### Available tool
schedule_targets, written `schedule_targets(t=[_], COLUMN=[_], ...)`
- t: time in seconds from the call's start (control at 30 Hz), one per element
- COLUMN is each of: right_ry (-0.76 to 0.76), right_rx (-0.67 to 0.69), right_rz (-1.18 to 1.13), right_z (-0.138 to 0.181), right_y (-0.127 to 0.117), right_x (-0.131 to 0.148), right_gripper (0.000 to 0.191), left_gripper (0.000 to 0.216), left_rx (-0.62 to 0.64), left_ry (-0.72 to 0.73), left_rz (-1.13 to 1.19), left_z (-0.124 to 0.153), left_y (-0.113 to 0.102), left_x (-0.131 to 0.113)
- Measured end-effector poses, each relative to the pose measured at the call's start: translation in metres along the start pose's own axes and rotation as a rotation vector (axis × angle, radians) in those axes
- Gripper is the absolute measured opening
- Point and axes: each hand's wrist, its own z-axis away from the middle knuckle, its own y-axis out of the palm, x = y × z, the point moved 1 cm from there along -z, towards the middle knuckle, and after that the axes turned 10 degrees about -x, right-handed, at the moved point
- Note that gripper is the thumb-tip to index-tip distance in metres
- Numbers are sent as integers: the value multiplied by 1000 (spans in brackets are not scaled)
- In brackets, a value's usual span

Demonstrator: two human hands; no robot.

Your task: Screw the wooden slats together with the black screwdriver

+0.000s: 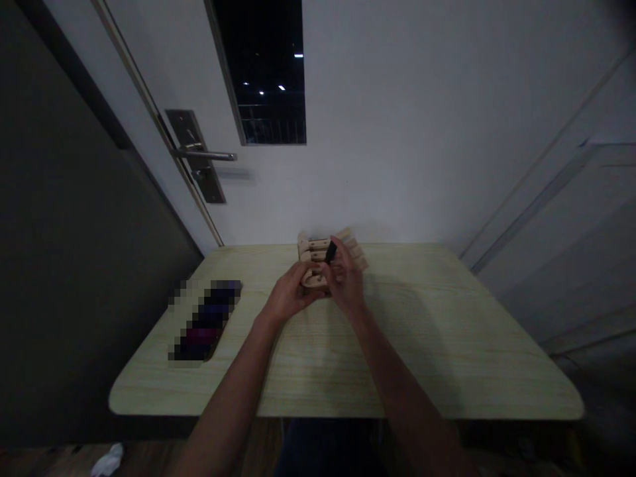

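Item: wooden assembly (325, 246), a cluster of pale slats and blocks, lying at the far middle of the table (422, 344), close to the wall. Left hand (291, 295): fingers curled shut around the assembly's near end, bracing it. Right hand (348, 281): fingertips pinched on a small black tool (330, 252), held upright with its tip over the slats, touching or just above them; too small to tell which. Step in hand, by judgement: working the tool on the braced assembly. The next move calls for a firm left-hand brace and a fine, steady tip. Also present: a blurred dark item (206, 321) on the table's left side, well apart.
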Motion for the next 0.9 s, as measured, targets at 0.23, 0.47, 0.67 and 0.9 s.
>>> schedule_targets(t=[0.23,0.47,0.67,0.9], right_ry=[19,2,-43,-41], right_rx=[40,-11,-54,-17], right_rz=[-104,-69,-4,-30], right_z=[0,-2,0,1], right_y=[1,1,2,1], right_x=[-1,0,-1,2], right_gripper=[49,49,51,49], left_gripper=[52,52,54,53], left_rx=[17,8,0,3], left_ry=[3,-9,2,5], left_rz=[10,3,-12,-8], left_z=[-2,-1,0,-1], left_y=[-2,-1,0,-1], left_x=[-2,-1,1,0])
